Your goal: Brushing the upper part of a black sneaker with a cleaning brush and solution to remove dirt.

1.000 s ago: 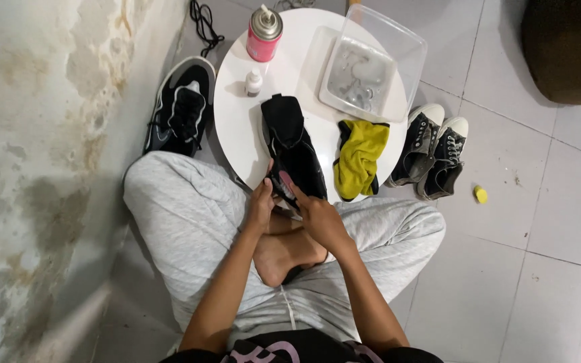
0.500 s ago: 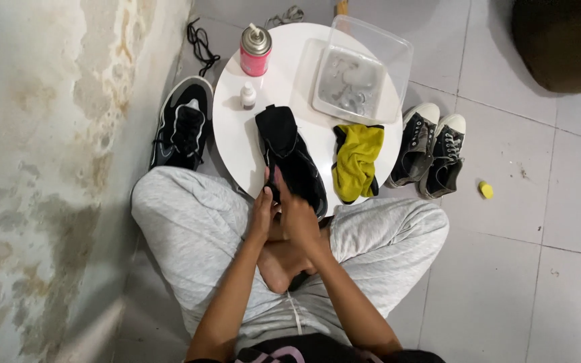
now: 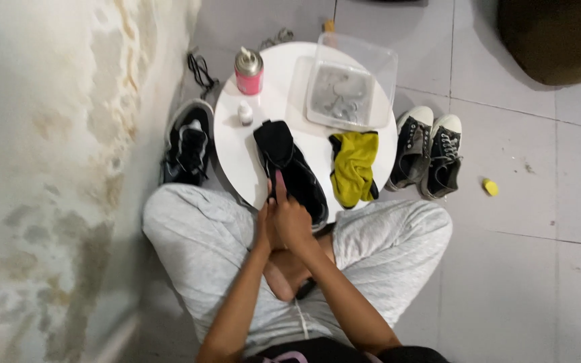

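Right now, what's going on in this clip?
A person sits cross-legged on the tiled floor, both hands at the near end of a black sneaker lying on a small round white table. The right hand and left hand meet there. A crumpled yellow cloth lies beside it.

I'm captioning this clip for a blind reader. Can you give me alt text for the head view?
Seen from above, a seated person's left hand and right hand meet at the near end of a black shoe on a small round white table. A yellow cloth, a pink spray can and a clear plastic tub share the table.
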